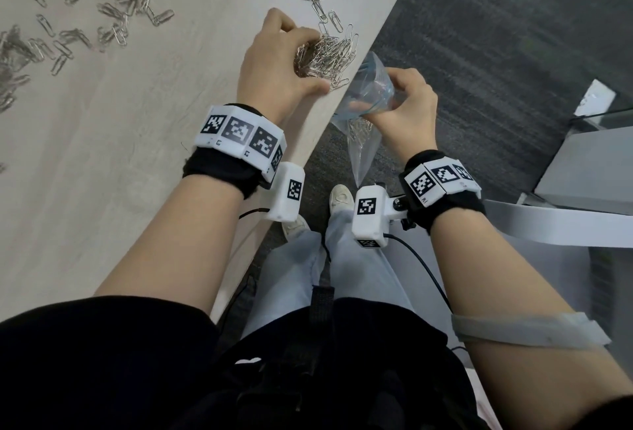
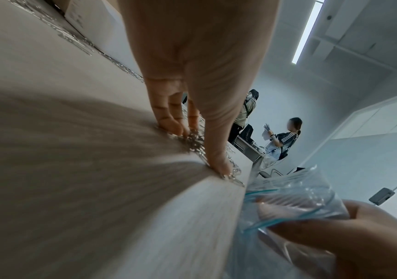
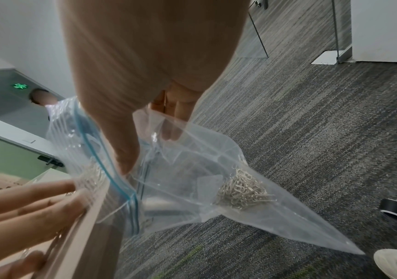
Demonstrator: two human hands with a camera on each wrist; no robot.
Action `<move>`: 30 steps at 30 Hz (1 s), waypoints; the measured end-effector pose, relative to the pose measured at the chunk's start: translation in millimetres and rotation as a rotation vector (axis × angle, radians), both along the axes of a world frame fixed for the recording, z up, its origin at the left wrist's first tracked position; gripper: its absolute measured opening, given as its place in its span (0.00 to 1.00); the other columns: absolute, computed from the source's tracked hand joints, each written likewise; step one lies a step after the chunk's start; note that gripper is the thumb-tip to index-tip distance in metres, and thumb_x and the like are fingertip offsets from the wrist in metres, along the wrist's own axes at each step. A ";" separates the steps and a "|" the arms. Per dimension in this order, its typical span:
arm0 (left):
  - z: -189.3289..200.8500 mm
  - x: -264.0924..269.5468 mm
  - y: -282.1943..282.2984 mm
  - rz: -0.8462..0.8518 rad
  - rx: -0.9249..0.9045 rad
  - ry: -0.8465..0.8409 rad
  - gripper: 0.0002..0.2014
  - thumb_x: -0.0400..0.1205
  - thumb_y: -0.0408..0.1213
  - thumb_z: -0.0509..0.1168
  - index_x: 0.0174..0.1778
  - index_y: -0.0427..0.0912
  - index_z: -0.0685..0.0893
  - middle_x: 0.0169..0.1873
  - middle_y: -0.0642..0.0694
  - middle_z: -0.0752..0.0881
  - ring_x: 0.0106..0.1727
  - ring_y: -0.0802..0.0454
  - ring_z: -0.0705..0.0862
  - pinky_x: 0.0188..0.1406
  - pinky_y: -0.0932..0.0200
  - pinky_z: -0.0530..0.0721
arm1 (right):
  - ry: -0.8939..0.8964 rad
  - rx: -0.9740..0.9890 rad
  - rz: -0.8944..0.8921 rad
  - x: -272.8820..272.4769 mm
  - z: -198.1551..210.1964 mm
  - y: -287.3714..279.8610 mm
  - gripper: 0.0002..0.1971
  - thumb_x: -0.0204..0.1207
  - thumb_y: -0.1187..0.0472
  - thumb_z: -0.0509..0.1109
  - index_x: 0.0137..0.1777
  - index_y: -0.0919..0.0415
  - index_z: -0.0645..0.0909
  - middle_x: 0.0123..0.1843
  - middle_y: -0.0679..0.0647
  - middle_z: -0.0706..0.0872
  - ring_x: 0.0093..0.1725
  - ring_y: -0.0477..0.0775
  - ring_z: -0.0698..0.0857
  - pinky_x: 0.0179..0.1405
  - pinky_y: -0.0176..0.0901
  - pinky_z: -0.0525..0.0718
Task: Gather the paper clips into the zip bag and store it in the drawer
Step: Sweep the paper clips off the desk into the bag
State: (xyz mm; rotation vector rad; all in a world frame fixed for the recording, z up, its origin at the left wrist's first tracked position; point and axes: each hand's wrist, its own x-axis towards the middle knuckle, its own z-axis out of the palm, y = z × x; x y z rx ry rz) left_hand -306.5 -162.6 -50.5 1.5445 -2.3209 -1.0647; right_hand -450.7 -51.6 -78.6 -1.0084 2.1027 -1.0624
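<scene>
My left hand (image 1: pixel 305 59) lies cupped over a pile of silver paper clips (image 1: pixel 330 54) at the right edge of the pale wooden table (image 1: pixel 120 155); its fingertips (image 2: pixel 176 128) and thumb press on the tabletop among the clips. Just below that edge my right hand (image 1: pixel 383 94) pinches the mouth of a clear zip bag (image 1: pixel 363 149) with a blue seal and holds it apart. A clump of clips (image 3: pixel 240 188) lies in the bag's lower corner. Several more clips (image 1: pixel 130 8) are scattered across the far side of the table.
Grey carpet (image 1: pixel 496 53) lies beyond the table edge, with my shoes (image 1: pixel 340 196) under the bag. A white cabinet unit (image 1: pixel 589 169) stands at the right. Two people (image 2: pixel 281 139) stand by a desk in the background. A chair caster (image 3: pixel 393 207) sits on the floor.
</scene>
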 end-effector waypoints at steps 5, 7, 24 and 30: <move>-5.0 -6.1 1.5 0.000 -0.019 0.045 0.25 0.67 0.47 0.78 0.60 0.51 0.84 0.55 0.47 0.77 0.43 0.57 0.73 0.54 0.60 0.78 | -0.002 0.007 -0.014 -2.5 -1.0 -3.2 0.18 0.62 0.56 0.82 0.51 0.60 0.85 0.45 0.52 0.83 0.47 0.49 0.82 0.45 0.32 0.77; -4.4 -8.1 2.4 0.010 0.000 0.091 0.24 0.67 0.44 0.78 0.60 0.50 0.84 0.51 0.49 0.76 0.42 0.56 0.75 0.53 0.59 0.80 | -0.005 -0.001 -0.015 -3.8 -0.9 -4.1 0.19 0.62 0.56 0.82 0.52 0.60 0.85 0.46 0.55 0.85 0.47 0.50 0.83 0.46 0.38 0.80; -2.7 -8.0 -5.2 0.016 0.068 0.091 0.24 0.66 0.39 0.79 0.59 0.47 0.85 0.45 0.50 0.77 0.41 0.55 0.78 0.53 0.55 0.83 | 0.000 -0.012 -0.002 -7.6 -2.8 -10.6 0.20 0.61 0.57 0.83 0.53 0.60 0.85 0.45 0.51 0.82 0.47 0.49 0.82 0.45 0.38 0.81; -9.8 -17.8 -5.7 -0.066 0.046 0.093 0.19 0.69 0.37 0.77 0.57 0.47 0.86 0.45 0.50 0.76 0.42 0.55 0.78 0.53 0.56 0.82 | 0.006 -0.015 0.007 -7.8 -4.0 -11.4 0.21 0.60 0.57 0.83 0.52 0.61 0.85 0.45 0.55 0.83 0.47 0.52 0.83 0.46 0.43 0.82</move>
